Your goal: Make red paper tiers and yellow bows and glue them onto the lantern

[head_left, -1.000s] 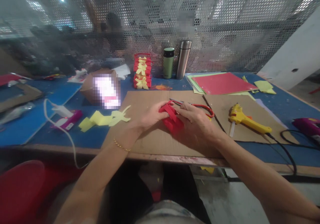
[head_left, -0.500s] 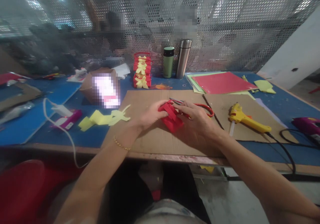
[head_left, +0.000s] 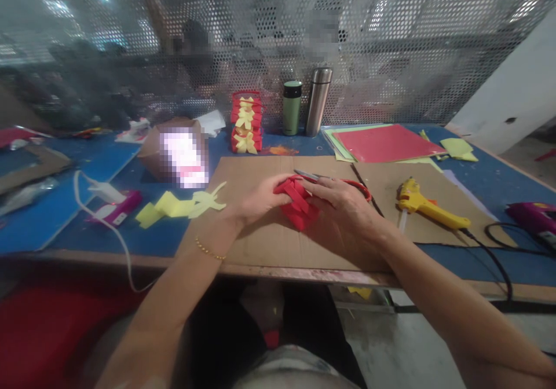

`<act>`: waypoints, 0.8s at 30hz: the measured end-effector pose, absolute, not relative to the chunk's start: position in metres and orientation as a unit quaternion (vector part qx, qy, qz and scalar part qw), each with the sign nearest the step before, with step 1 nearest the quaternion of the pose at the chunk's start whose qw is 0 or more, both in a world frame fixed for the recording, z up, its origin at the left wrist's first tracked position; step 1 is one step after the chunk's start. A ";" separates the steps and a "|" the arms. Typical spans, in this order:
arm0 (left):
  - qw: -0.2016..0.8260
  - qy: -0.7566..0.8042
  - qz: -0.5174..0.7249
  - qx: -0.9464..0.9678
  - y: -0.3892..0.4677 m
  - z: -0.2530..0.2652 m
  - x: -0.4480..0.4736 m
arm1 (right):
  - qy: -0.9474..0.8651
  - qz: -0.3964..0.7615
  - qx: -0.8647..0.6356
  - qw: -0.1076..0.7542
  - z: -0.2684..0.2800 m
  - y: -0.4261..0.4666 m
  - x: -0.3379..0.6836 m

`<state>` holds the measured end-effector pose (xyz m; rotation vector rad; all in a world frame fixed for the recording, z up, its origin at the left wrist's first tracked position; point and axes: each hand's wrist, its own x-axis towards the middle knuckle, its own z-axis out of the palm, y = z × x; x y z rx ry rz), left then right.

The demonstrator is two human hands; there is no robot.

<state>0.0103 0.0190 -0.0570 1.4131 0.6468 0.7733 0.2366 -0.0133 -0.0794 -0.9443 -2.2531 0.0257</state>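
Note:
A folded red paper piece with a strip across it is held low over the cardboard sheet. My left hand grips its left side, thumb on top. From the right, my right hand has its fingers closed on the paper's upper right edge; the thumb is hidden. Scissors with red handles lie on the cardboard just beyond the right hand, which partly covers them.
Yellow paper pieces lie left, near a purple power strip. A yellow glue gun rests at right. Behind stand stacked red paper pieces with yellow bows, a green tumbler, a steel flask and red paper sheets.
My right hand's fingers have shifted slightly and lie flatter along the red paper's edge, and more of the scissor blades shows. The left hand keeps its hold.

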 end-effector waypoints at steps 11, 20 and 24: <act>0.664 0.278 0.363 0.592 0.023 -0.064 0.013 | -0.872 -0.008 -0.361 0.330 -0.081 -0.026 0.230; 0.673 0.279 0.374 0.573 0.027 -0.061 0.008 | -0.884 -0.019 -0.397 0.246 -0.076 -0.028 0.225; 0.690 0.270 0.362 0.566 0.024 -0.059 0.008 | -0.867 -0.019 -0.427 0.255 -0.081 -0.026 0.224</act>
